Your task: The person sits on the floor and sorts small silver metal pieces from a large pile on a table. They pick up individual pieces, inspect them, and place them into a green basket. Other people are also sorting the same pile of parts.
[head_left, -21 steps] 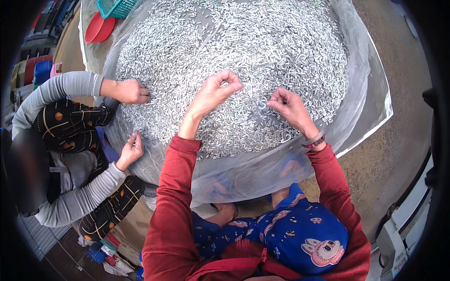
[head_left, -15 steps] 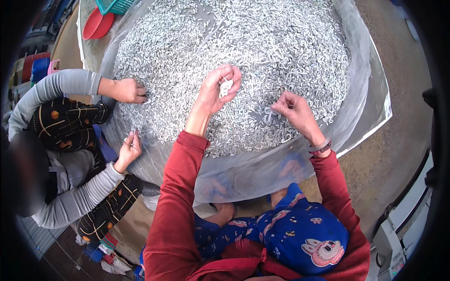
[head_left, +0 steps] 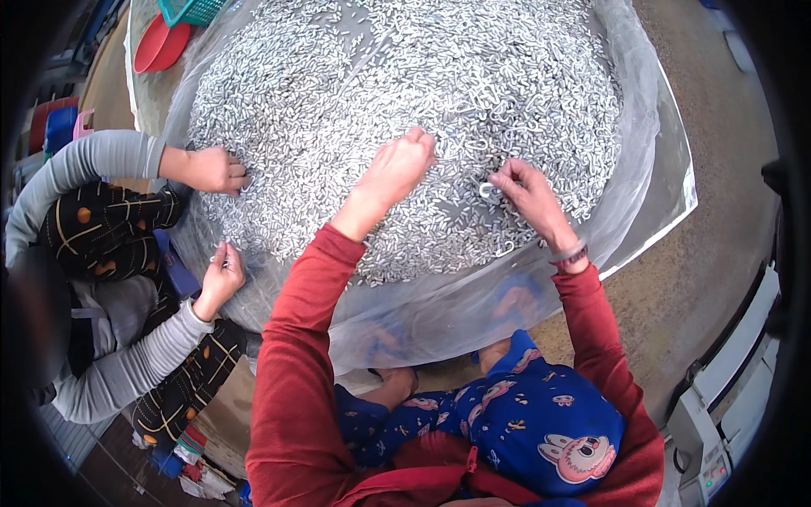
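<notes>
A wide heap of small whitish-grey pieces [head_left: 296,127] covers the plastic-lined table, most of them short rods and some bent like hooks. My left hand [head_left: 395,171] is over the middle of the heap, back upward and fingers curled closed. What it holds is hidden. To the right, low over a thinner patch of the heap, my right hand [head_left: 528,196] pinches a white curved hook [head_left: 487,190] between thumb and fingertips. Several larger looped hooks [head_left: 483,100] lie on the heap beyond my hands.
On the left a co-worker's far hand [head_left: 216,170] touches the heap, and the near hand [head_left: 222,275] is at its edge. Clear plastic sheeting [head_left: 422,308] forms a raised rim. A red bowl [head_left: 160,44] and a teal basket [head_left: 196,10] stand far left.
My left hand has turned palm down and closed, hiding the white pieces seen in its palm before. A curved hook now shows clearly at my right fingertips. The whole view has shifted slightly.
</notes>
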Demonstrator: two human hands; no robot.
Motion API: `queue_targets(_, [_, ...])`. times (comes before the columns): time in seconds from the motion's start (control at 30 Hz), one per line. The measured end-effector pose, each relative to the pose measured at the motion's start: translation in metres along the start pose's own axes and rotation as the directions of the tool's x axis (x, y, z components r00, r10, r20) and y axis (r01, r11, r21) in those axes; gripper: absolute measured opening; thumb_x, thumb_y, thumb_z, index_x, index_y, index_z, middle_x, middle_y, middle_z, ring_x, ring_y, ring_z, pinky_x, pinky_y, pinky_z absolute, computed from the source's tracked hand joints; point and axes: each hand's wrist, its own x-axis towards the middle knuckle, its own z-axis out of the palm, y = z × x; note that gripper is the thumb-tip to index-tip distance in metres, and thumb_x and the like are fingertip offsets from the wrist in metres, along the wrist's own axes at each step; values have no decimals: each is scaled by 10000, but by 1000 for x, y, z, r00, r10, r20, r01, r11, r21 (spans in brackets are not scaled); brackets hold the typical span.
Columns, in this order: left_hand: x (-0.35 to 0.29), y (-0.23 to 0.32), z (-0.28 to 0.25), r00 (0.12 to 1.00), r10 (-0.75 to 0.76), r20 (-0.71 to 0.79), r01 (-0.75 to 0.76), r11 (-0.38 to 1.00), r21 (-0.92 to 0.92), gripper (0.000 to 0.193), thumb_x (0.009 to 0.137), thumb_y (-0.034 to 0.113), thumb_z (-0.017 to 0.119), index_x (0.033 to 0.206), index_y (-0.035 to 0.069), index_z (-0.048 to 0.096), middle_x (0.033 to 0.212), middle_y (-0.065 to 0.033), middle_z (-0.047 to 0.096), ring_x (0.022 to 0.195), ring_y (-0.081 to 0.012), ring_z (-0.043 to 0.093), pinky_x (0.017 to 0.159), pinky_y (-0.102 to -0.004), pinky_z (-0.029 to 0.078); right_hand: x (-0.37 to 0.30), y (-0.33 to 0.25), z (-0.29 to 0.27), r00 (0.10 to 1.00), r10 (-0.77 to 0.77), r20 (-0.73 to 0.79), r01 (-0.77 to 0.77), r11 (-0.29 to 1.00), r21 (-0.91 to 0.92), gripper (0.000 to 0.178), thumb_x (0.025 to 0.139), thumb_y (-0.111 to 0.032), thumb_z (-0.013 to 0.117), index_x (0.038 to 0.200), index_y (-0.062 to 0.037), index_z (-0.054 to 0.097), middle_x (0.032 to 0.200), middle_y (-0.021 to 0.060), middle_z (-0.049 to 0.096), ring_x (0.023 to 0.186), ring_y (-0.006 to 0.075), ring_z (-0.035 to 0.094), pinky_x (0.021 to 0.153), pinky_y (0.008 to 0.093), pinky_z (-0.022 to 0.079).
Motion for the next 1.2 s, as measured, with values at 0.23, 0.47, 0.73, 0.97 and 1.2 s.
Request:
queue_targets(0.23, [-17, 14, -33, 986, 50, 159, 166, -243, -956, 78, 751, -3, 537, 774, 53, 487, 911, -70, 506, 598, -92, 509, 369, -183, 300, -14, -8, -22, 978, 111, 177, -190, 824, 534, 111, 905, -149, 564, 889, -58, 504, 686, 18, 566, 480, 28, 418, 375, 179, 291])
queue_targets(0.47, [-3, 39, 22, 984, 173, 52, -112, 811, -574, 162, 785, 67, 576, 939, 16, 577, 894, -98, 557, 677, -241, 606, 583, -398, 493, -40, 1, -43, 952, -202, 229, -116, 455, 883, 264, 956, -294, 473, 929, -33, 503, 710, 25, 481, 538, 54, 409, 384, 143, 273])
queue_targets(0.73, [-5, 39, 17, 987, 156, 36, -157, 988, 13, 178, 750, 125, 667, 887, 52, 580, 853, -129, 552, 753, -316, 607, 648, -432, 481, -28, 17, -20, 974, 64, 217, -197, 711, 675, 104, 897, -152, 578, 858, -67, 533, 674, 1, 559, 515, 27, 468, 359, 140, 255])
queue_targets(0.97, [-19, 40, -21, 994, -5, 105, 70, 771, -633, 218, 817, 150, 633, 1015, 69, 674, 917, -131, 669, 864, -266, 647, 761, -334, 493, -13, 8, 10, 954, 80, 290, -284, 553, 783, 390, 878, -106, 600, 1235, 21, 505, 894, 105, 645, 648, 101, 598, 478, 201, 475])
queue_targets(1.2, [-26, 48, -13, 979, 14, -201, -81, 942, -325, 199, 818, 89, 615, 1008, 39, 645, 900, -139, 650, 798, -297, 641, 670, -355, 507, -6, -6, 16, 966, 108, 235, -250, 618, 745, 283, 856, -37, 596, 1130, 28, 565, 787, 77, 640, 603, 100, 604, 519, 197, 504])
